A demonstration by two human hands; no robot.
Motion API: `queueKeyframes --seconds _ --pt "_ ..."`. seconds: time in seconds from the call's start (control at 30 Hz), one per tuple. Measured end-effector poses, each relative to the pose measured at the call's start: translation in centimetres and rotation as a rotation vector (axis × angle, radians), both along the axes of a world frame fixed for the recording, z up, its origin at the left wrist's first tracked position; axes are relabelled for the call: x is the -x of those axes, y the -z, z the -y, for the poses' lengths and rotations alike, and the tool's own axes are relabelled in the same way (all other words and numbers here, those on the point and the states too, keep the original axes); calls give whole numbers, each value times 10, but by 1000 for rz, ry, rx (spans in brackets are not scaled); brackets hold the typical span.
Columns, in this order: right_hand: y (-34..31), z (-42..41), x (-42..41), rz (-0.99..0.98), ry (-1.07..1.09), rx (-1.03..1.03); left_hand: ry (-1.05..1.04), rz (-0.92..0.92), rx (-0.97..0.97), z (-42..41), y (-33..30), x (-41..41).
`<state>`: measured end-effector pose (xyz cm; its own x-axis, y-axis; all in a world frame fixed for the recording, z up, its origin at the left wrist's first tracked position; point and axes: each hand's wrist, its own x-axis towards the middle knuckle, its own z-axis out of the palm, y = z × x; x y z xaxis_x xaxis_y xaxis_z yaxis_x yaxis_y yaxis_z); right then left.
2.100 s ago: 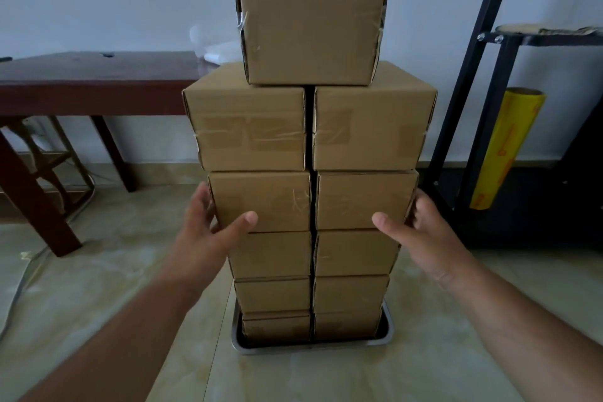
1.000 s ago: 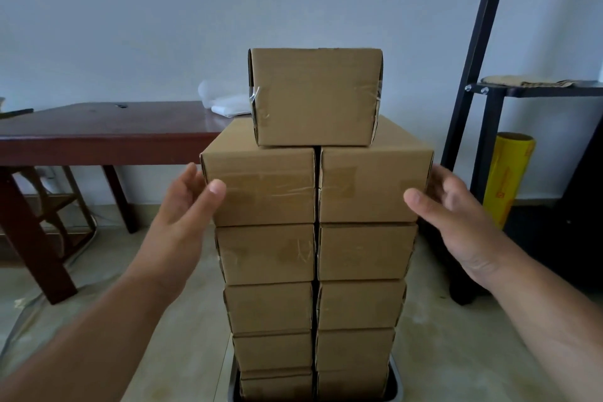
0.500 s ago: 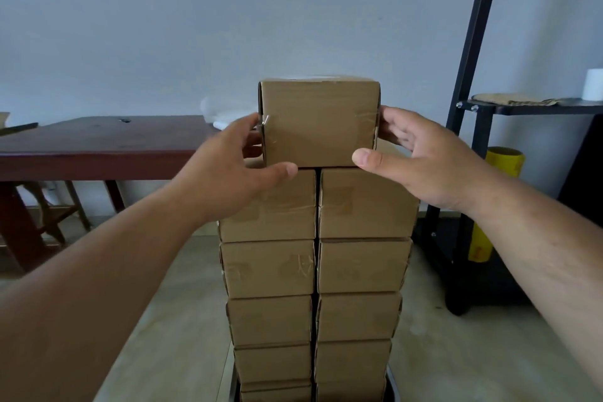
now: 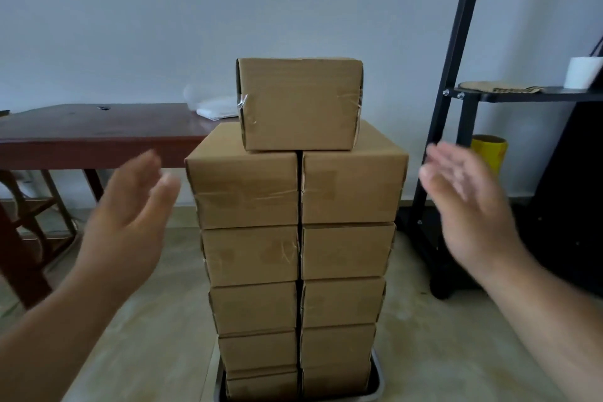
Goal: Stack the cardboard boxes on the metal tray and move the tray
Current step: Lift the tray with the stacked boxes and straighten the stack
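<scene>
A tall stack of brown cardboard boxes (image 4: 298, 251) stands in two side-by-side columns on a metal tray (image 4: 378, 383) on the floor. Only the tray's rim shows at the bottom. A single box (image 4: 298, 104) sits centred on top, across both columns. My left hand (image 4: 130, 222) hovers open to the left of the upper boxes, apart from them and blurred. My right hand (image 4: 470, 206) hovers open to the right of the stack, also blurred and touching nothing.
A dark red wooden table (image 4: 98, 130) stands at the back left with a white bundle (image 4: 215, 106) on it. At the right is a black metal shelf frame (image 4: 453, 101) holding a white roll (image 4: 582, 72); a yellow film roll (image 4: 489, 150) stands behind it. The floor is beige tile.
Both hands slid up the sides of the stack and gripped the top box half a second ago. Now they have let go and moved outward and down.
</scene>
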<state>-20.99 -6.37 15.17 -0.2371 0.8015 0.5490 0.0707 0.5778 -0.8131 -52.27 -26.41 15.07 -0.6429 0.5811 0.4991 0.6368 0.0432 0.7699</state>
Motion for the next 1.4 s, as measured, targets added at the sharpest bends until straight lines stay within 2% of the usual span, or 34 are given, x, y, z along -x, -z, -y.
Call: queueKeyframes --seconds 0.13,0.33,0.6,0.7,0.77,1.0,1.2,1.4 --pt "58 1 -8 67 89 197 -22 85 362 23 83 14" --pt "133 -8 -27 420 -16 485 7 95 749 35 150 30" --pt "174 -2 -37 580 -130 637 130 -23 984 32 178 25" --pt "198 9 -47 782 -191 657 188 -88 1098 44 202 23" --pt "213 15 -54 983 -168 634 204 -138 1156 52 218 21" --pt "250 20 -52 1357 -106 373 184 -164 1189 55 265 13" --pt "284 11 -19 1451 -105 235 136 -121 1166 36 309 2" --pt "320 9 2 1428 -75 261 83 -71 1121 15 330 -9"
